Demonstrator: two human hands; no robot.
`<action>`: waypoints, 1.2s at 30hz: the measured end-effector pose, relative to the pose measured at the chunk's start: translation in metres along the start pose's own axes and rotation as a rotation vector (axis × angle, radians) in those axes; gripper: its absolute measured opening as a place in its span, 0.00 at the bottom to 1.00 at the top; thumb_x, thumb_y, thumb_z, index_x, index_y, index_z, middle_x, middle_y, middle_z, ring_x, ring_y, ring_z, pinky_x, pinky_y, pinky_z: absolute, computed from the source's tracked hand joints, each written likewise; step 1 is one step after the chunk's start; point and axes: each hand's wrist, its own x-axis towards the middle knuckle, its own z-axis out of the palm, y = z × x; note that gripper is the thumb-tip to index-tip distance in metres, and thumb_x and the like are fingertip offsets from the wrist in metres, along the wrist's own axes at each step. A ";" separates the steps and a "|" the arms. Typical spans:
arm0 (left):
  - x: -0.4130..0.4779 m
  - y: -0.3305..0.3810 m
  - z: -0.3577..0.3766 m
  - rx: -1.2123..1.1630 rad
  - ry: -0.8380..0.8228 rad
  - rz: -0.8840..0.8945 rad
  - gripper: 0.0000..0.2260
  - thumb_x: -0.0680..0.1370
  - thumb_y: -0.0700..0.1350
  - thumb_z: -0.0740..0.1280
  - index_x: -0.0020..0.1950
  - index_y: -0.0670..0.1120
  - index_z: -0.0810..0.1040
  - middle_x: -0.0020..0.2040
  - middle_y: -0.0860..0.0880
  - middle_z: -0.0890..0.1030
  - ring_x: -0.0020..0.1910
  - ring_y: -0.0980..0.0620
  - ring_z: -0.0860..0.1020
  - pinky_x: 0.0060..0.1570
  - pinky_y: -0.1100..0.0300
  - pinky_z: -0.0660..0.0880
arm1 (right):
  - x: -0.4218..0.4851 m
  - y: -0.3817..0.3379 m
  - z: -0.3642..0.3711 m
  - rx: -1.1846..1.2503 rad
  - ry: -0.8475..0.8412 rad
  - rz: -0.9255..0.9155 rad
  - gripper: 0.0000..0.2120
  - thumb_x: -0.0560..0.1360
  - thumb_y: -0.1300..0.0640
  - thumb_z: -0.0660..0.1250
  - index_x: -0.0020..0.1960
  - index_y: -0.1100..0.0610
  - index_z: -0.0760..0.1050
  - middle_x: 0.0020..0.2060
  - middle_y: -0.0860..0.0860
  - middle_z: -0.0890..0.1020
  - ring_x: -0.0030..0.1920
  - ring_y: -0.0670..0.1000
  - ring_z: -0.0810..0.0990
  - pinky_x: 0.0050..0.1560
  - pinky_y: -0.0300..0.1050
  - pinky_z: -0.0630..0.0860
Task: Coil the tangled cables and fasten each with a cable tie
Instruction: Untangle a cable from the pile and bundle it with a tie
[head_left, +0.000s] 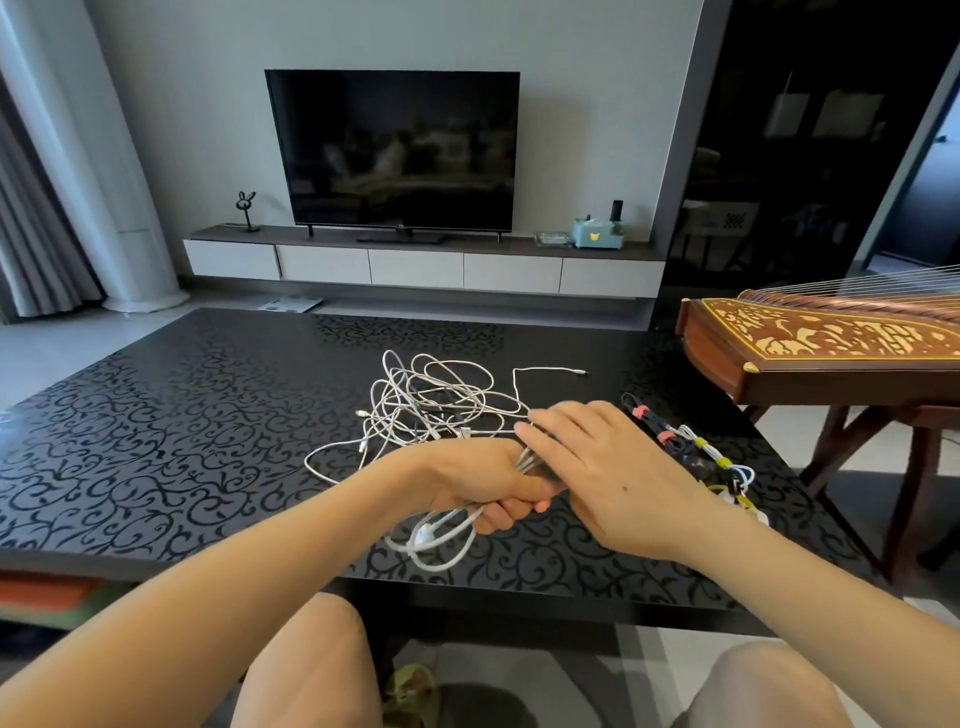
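On the far left the black table (156, 415) with its curly pattern is bare. Behind it a little bunny figure (245, 208) stands on the long TV shelf (415, 267), and beside the bunny is the dark TV (395, 150). A blue tissue box (597, 234) sits on the shelf at the TV's right. On the middle of the table lies the pile of tangled white cables (431, 405), with loops going every way and one loose end (582, 372) sticking out to the right. Just in front of the pile is my left hand (488, 483). Its grip is closed tight around a bunch of white cable loops (441, 540), with my thumb pressed over the top. The loops hang down from my fist and their low end is by the near edge of the table. A strand runs from my fist back to the pile. My right hand (608, 478) is touching the left one. Its fingers (550, 441) are out straight and lie flat across the strands by my left fist, so this grip is not closed on anything. I cannot see its thumb. To the right, near the table's edge, lie cables that are already coiled (691, 452), held by pink ties (639, 413) and yellow ties (701, 443). Past the table, on the far right, a brown zither (821, 338) with gold pictures rests on a wooden stand.
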 end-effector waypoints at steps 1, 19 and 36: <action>0.001 -0.002 0.001 0.026 -0.020 0.000 0.13 0.83 0.46 0.57 0.39 0.44 0.68 0.25 0.53 0.63 0.20 0.59 0.59 0.20 0.68 0.58 | -0.003 -0.001 0.001 0.037 -0.030 0.003 0.29 0.68 0.55 0.54 0.68 0.62 0.68 0.60 0.58 0.77 0.55 0.58 0.77 0.52 0.53 0.77; 0.036 -0.070 0.033 0.048 -0.138 0.020 0.12 0.84 0.43 0.52 0.42 0.46 0.68 0.34 0.51 0.71 0.34 0.56 0.75 0.43 0.65 0.73 | -0.067 -0.037 0.071 0.164 -0.011 -0.032 0.06 0.69 0.64 0.62 0.41 0.55 0.74 0.32 0.48 0.70 0.30 0.49 0.67 0.29 0.40 0.58; 0.081 -0.102 -0.024 -1.088 0.566 0.150 0.13 0.80 0.38 0.54 0.36 0.45 0.66 0.24 0.54 0.59 0.18 0.59 0.55 0.16 0.68 0.56 | -0.010 -0.002 0.144 0.639 -0.064 0.822 0.11 0.77 0.58 0.66 0.59 0.55 0.76 0.53 0.48 0.79 0.56 0.50 0.73 0.52 0.38 0.67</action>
